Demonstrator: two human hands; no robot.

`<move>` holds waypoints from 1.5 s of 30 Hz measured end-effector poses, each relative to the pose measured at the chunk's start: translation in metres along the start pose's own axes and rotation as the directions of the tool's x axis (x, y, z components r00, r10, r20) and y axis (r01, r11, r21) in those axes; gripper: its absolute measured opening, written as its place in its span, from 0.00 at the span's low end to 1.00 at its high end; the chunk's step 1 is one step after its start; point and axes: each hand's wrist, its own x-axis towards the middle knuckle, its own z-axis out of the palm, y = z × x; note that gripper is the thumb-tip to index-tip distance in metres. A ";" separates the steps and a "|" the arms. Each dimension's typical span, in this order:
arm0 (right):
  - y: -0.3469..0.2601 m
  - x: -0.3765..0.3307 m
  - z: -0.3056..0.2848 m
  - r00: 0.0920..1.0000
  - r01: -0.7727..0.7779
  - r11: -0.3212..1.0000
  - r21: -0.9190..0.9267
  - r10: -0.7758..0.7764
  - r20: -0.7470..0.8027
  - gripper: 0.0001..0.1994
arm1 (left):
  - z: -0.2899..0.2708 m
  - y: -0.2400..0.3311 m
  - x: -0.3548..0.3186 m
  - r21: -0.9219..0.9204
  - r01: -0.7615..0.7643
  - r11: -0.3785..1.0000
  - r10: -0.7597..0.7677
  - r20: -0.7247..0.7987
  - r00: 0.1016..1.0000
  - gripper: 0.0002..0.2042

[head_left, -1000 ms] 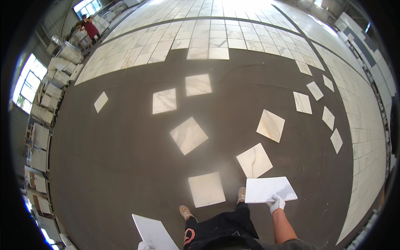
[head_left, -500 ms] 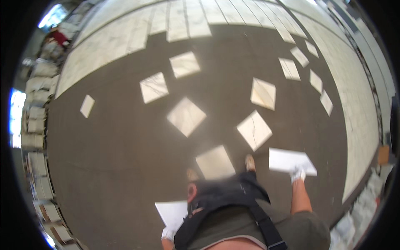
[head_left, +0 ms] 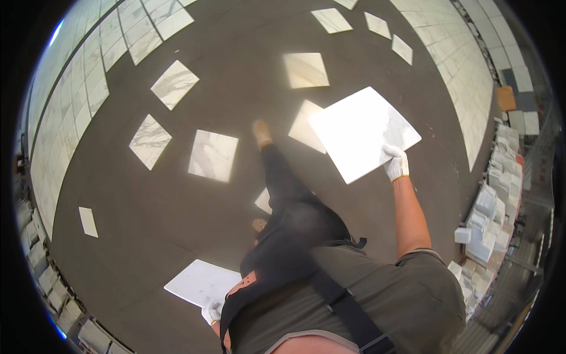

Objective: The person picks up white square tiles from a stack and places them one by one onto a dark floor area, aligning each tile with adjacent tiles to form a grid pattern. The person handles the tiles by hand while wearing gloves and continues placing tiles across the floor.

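My right hand (head_left: 396, 163), in a white glove, grips the near edge of a square white marble tile (head_left: 356, 135) with a grey patch. The thumb lies on top of the tile; the other fingers are hidden beneath. Held out in front of me, this tile covers part of a cream tile (head_left: 303, 123) on the floor. Low beside my body, my left hand (head_left: 211, 312), also gloved in white, is closed on a second white marble tile (head_left: 197, 282). My trousers and apron hide one side of that tile.
Veined tiles lie scattered on the dark floor (head_left: 135, 218), among them a grey-veined tile (head_left: 213, 156) by my forward foot (head_left: 262, 133). Rows of laid tiles (head_left: 76, 94) run along the left, with another band (head_left: 451, 71) at right. Stacked stone pieces (head_left: 492, 206) stand at the right edge.
My view has turned to the right, and one foot has stepped forward. The tile in my right hand is now higher in view and shows more of its face. Both hands keep their tiles.
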 end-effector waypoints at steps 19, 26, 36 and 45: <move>0.007 0.187 0.274 0.967 -0.044 0.742 -0.669 0.200 0.158 0.13 | 0.142 0.118 -0.062 -0.260 0.126 0.957 -0.143 -0.047 0.989 0.24; -0.015 0.148 0.389 0.983 -0.166 0.541 -0.824 0.157 -0.095 0.15 | 0.184 0.222 0.111 -0.011 0.328 0.945 -0.328 0.009 0.945 0.16; 0.009 0.117 0.519 0.974 -0.227 0.662 -0.714 0.172 -0.149 0.15 | 0.228 0.482 0.339 0.361 -0.300 0.883 0.299 0.060 0.952 0.11; 0.114 0.161 0.686 0.966 -0.173 0.518 -0.838 0.257 -0.040 0.12 | 0.292 0.796 0.391 0.010 -0.404 0.915 0.400 0.119 0.909 0.16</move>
